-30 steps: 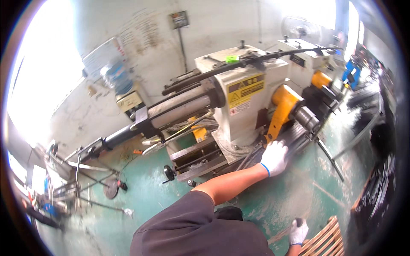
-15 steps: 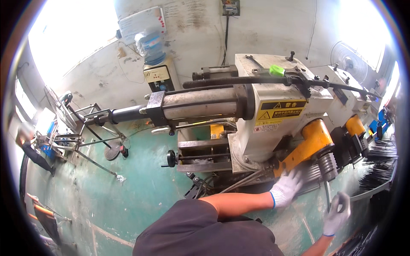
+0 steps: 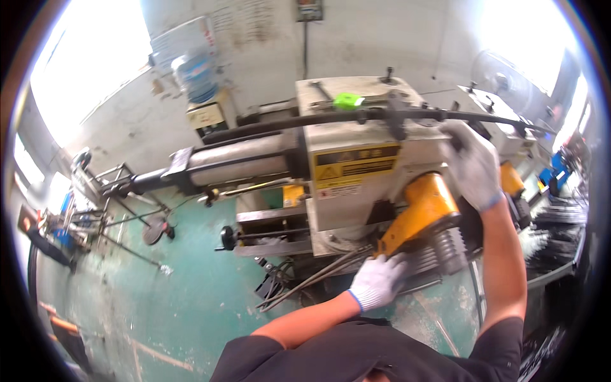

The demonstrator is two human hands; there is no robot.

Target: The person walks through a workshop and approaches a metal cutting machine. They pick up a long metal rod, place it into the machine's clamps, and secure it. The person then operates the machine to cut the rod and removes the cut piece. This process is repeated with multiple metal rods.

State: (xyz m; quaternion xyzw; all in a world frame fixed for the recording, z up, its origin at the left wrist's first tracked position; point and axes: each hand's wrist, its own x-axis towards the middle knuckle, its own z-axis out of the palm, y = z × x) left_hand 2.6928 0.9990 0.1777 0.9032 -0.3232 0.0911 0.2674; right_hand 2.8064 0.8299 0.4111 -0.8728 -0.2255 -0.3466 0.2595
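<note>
My left hand (image 3: 377, 281), in a white knit glove, lies at the lower end of the yellow machine arm (image 3: 417, 213). Its fingers look stretched out, touching or very near the ribbed metal part (image 3: 439, 253); nothing shows in them. My right hand (image 3: 472, 162), gloved alike, is raised beside the white machine head (image 3: 363, 178). Its fingers are close to the long black rod (image 3: 286, 121) that runs along the machine's top. Motion smears those fingers, so their grip is unclear. Past the right wrist, a second yellow arm (image 3: 510, 179) is partly hidden.
A bright green object (image 3: 348, 100) and a wrench (image 3: 320, 90) lie on the machine top. Left of it stand a metal frame (image 3: 124, 216) and a water dispenser (image 3: 207, 118). Dark thin rods (image 3: 554, 245) are piled at the right. A person's arm (image 3: 48, 245) shows far left.
My right hand has risen from low beside the ribbed part to the rod on top. My left hand remains near the yellow arm's lower end. The view has shifted to the right.
</note>
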